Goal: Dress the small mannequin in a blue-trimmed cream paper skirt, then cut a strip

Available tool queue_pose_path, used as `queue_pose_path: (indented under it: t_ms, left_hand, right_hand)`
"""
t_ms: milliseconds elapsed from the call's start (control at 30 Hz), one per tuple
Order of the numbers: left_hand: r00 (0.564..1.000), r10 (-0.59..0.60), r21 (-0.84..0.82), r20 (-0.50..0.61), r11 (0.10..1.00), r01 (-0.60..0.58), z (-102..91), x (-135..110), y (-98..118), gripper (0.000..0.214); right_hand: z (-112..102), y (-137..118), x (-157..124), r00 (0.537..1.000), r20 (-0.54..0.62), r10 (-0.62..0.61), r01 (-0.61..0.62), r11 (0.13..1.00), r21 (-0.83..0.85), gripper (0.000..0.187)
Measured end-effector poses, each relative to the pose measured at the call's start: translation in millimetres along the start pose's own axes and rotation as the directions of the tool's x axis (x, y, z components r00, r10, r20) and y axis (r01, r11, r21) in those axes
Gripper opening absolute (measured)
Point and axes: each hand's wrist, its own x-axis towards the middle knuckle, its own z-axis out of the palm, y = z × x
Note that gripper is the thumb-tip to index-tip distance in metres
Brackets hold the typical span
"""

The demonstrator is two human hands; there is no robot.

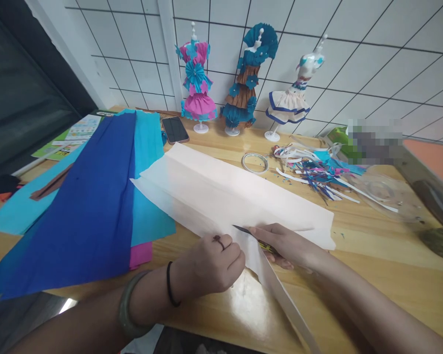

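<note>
A large sheet of white crepe paper [221, 187] lies slantwise on the wooden table. My left hand [216, 263] is closed on its near edge, fingers curled into a fist over the paper. Scissors [264, 244] with dark blades and yellow-black handles are in my right hand [280, 243], their tips pointing left over the sheet close to my left knuckles. A narrow white strip [286, 300] hangs from the cut toward the table's front edge, partly separated from the sheet. My right fingers are partly hidden behind the handles.
Dark blue crepe paper [92, 211] and light blue sheets [147, 216] lie at left. A phone [175, 130], a tape roll [255, 163] and a heap of paper scraps [317, 169] are farther back. Three small dress forms [196, 78] in paper dresses stand against the tiled wall.
</note>
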Motion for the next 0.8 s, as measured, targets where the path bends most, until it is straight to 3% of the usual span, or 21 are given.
queue_pose_path:
  t_ms: [800]
  left_hand:
    - [1.000,0.007,-0.018,-0.007,1.000,-0.008,0.1,-1.0,0.9,0.010]
  right_hand:
    - [4.0,-5.8,8.2,1.000,-0.017,-0.009,0.008,0.998,-0.060,0.049]
